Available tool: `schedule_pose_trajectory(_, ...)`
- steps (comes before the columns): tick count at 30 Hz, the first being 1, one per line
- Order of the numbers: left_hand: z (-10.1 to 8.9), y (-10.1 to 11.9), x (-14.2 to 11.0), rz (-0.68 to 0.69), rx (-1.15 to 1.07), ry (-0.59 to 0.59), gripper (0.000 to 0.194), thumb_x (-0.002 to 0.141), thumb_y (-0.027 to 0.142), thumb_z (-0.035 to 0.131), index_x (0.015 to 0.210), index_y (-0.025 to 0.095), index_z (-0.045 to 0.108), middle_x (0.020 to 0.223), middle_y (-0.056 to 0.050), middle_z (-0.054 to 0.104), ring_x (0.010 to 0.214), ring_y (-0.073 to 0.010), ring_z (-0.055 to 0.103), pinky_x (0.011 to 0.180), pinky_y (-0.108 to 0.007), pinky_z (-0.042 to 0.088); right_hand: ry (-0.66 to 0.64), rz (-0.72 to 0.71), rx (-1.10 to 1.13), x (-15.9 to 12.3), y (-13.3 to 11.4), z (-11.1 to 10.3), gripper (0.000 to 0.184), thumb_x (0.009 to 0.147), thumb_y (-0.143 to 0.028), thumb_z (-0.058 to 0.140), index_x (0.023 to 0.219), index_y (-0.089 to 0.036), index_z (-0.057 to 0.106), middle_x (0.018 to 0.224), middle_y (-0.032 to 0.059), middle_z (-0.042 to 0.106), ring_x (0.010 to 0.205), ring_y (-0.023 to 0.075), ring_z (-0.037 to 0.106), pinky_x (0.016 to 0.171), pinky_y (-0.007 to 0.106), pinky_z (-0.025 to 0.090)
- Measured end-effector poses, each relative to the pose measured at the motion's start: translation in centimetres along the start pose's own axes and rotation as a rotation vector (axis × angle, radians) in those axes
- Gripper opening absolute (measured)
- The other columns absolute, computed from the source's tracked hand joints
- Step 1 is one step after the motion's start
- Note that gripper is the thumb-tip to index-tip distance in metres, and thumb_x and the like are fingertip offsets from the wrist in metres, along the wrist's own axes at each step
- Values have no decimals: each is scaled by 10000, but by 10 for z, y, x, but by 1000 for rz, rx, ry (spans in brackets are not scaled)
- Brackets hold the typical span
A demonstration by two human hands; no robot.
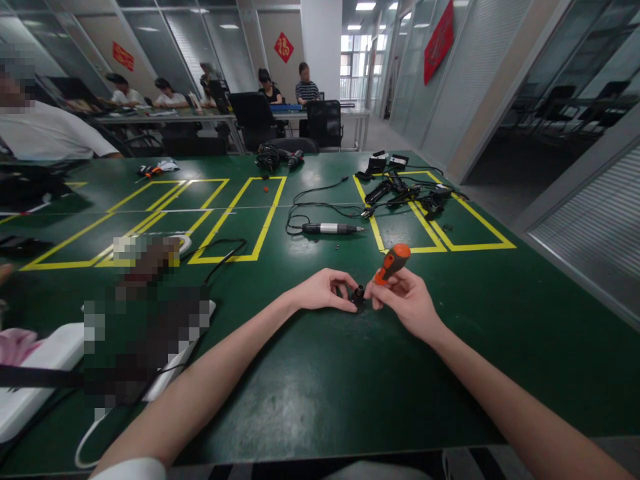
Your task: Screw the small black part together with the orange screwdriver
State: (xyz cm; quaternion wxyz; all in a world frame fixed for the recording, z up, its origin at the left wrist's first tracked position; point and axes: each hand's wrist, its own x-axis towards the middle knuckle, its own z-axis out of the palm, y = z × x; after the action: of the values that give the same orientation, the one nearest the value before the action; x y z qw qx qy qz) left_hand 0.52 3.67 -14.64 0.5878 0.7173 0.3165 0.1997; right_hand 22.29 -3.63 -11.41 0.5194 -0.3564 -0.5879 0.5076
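The left hand (327, 290) pinches a small black part (359, 295) between thumb and fingers, keeping it against the green tabletop (300, 393) in front of the wearer. The fingers cover some of the part, so its full shape is hard to make out. The right hand (406, 299) is closed around a screwdriver (393, 263) with an orange and dark grey handle, tilted, its butt end up; the fingers hide the shaft, and whether the tip touches the part cannot be told.

Coarse squares mask the dark objects (145, 340) left of the left forearm. Nearby, a white case (55, 357) is cut off by the left edge, crossed by a dark strap; a dark mark on it is too small to read. The person in a white shirt (47, 133) is cut off too.

Beyond the hands lies a silver and black corded tool (327, 228). Farther right, a heap of black cables and tools (397, 190) overlaps yellow tape lines, its pieces hard to separate.

On the back wall, a red diamond (283, 47) carries the character 福 in gold. Writing on the red banner (123, 56) farther left is illegible, and the red hanging (439, 41) at right is too slanted to read.
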Motion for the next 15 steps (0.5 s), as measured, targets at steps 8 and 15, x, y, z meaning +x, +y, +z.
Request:
schedule_pose_trajectory(8, 0, 0, 0, 8, -1, -10, 479, 659, 362, 935, 1035, 132, 749, 794, -7, 714, 699, -115, 645, 641, -226, 471, -28, 5, 18, 2, 2, -1, 306, 919, -495, 741, 914, -190, 722, 782, 42, 728, 575, 148, 635, 576, 313, 546)
schedule_pose_trajectory(15, 0, 0, 0, 14, 1, 1, 474, 653, 348, 935, 1031, 134, 746, 834, -15, 730, 719, -114, 653, 662, -229, 476, 14, -7, 26, 2, 3, 0, 299, 854, -452, 822, 877, -195, 671, 743, 30, 737, 570, 140, 639, 569, 288, 544)
